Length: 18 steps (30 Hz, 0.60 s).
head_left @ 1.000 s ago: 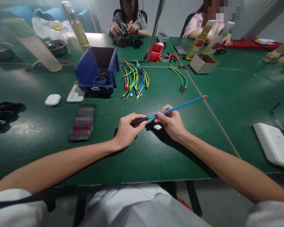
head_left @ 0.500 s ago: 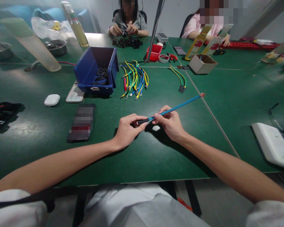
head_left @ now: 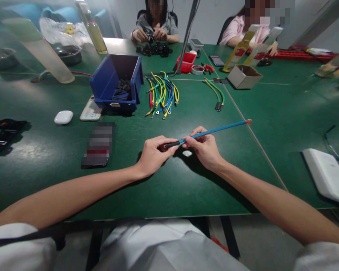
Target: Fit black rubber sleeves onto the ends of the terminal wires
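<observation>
Between my hands a blue wire (head_left: 226,127) slants up to the right, its bare copper end (head_left: 249,121) pointing away from me. A black sleeve (head_left: 173,144) covers the wire's left end. My left hand (head_left: 155,155) pinches that sleeve between thumb and fingers. Just right of it, my right hand (head_left: 205,148) grips the blue wire near the sleeve. A small white scrap (head_left: 187,153) lies on the table below the wire. Farther off lies a pile of yellow, green and blue wires (head_left: 161,94), with a few green-yellow wires (head_left: 216,94) with black sleeves to its right.
A blue bin (head_left: 115,104) holds black pieces. Nearby lie a phone (head_left: 98,145), a white case (head_left: 63,117) and a white device (head_left: 324,175). A cardboard box (head_left: 244,78) and a red bin (head_left: 186,62) stand farther back. Two people sit across the green table (head_left: 45,150).
The copper end of the blue wire has swung slightly down and to the right. Both hands keep their grips. The whole view has shifted a little.
</observation>
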### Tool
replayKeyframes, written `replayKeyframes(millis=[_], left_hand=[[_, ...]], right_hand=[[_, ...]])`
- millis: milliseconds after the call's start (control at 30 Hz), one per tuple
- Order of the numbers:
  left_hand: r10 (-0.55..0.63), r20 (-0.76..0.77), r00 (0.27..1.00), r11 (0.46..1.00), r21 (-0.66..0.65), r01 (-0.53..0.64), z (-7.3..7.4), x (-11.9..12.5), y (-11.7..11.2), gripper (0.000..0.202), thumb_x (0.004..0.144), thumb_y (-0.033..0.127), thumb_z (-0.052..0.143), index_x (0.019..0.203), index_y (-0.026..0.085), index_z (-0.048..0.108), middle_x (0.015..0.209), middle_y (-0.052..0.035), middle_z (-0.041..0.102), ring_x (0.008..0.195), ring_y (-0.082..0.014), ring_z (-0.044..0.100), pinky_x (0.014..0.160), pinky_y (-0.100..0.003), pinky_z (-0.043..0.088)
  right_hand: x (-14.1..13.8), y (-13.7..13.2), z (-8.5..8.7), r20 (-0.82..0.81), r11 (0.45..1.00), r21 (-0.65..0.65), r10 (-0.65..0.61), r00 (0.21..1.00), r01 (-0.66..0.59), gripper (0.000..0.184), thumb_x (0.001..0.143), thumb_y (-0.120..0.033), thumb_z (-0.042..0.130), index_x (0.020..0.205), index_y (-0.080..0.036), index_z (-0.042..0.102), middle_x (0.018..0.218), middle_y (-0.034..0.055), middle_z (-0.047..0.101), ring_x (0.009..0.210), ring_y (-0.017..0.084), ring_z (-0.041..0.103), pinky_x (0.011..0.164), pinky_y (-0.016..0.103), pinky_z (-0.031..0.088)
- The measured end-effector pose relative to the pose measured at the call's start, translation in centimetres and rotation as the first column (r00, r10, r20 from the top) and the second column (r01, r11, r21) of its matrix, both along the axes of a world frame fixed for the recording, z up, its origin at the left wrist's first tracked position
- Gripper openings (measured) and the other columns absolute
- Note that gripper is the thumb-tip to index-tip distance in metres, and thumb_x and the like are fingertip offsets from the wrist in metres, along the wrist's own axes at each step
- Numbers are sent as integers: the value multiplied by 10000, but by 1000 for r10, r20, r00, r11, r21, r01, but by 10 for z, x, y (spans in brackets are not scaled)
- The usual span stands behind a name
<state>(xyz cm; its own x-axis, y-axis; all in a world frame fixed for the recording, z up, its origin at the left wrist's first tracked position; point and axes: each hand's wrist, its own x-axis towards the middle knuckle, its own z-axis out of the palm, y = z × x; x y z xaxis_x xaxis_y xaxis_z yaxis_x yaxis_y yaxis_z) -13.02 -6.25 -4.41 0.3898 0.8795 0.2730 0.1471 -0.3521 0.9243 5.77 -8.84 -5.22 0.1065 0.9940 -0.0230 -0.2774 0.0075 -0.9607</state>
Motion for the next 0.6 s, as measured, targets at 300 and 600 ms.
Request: replayKeyframes(millis=[300, 600], left_hand=[[-3, -1, 1000, 1000, 2, 3, 0, 0, 0, 190, 788, 269, 731, 946, 170, 769, 668, -4, 602, 585, -92, 487, 551, -222, 369], [0, -9, 1000, 1000, -15, 0, 1, 0, 0, 208, 797, 290, 721, 960, 170, 767, 678, -10, 602, 592, -98, 483, 556, -230, 377]], right_hand=[[-1, 0, 1, 18, 1000, -13, -7, 1000, 8, 347, 700, -329, 820, 806, -217, 509, 644, -32, 682, 595, 130, 679, 586, 224, 531], [-1, 0, 2, 0, 999, -30, -29, 1000, 29, 359, 694, -345, 823, 800, -209, 508, 673, -27, 691, 583, 121, 681, 571, 213, 525]])
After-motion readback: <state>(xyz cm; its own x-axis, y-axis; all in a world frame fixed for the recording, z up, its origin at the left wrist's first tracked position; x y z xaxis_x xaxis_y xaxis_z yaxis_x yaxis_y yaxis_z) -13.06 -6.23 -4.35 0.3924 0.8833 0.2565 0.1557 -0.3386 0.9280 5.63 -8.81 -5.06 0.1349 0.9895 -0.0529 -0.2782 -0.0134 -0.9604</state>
